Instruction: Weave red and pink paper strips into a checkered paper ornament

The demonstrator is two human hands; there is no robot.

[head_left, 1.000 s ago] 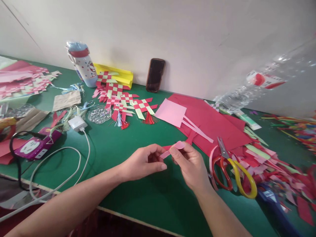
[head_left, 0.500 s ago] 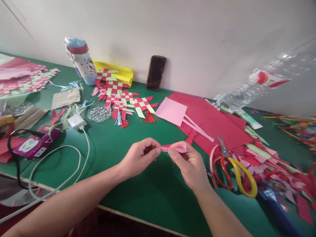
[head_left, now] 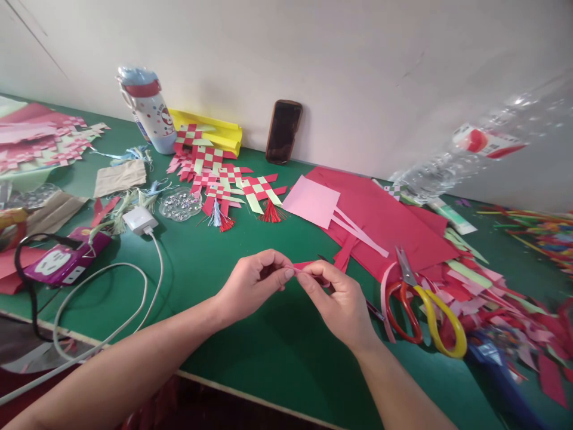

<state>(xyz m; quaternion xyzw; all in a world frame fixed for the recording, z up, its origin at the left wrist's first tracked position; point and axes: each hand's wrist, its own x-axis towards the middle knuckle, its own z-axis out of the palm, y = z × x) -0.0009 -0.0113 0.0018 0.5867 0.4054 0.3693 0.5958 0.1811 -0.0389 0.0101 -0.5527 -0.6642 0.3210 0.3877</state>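
Both of my hands meet above the green table (head_left: 250,358), just in front of me. My left hand (head_left: 255,285) is closed in a pinch on one end of a narrow pink paper strip (head_left: 296,272). My right hand (head_left: 338,301) pinches the same strip from the other side, fingertips nearly touching the left ones. Most of the strip is hidden between the fingers. A red paper piece (head_left: 307,264) lies on the table right behind them.
Red-and-yellow scissors (head_left: 421,304) lie right of my hands beside a heap of paper strips (head_left: 492,292). Red sheets (head_left: 385,221) and a pink sheet (head_left: 311,202) lie behind. Woven paper pieces (head_left: 224,179), a bottle (head_left: 150,110), a phone (head_left: 283,131) and a charger cable (head_left: 134,275) are at the left.
The pink strip, earlier a visible loop between my hands, is now pressed flat and nearly hidden. My right fingers have moved left, closer to my left fingertips.
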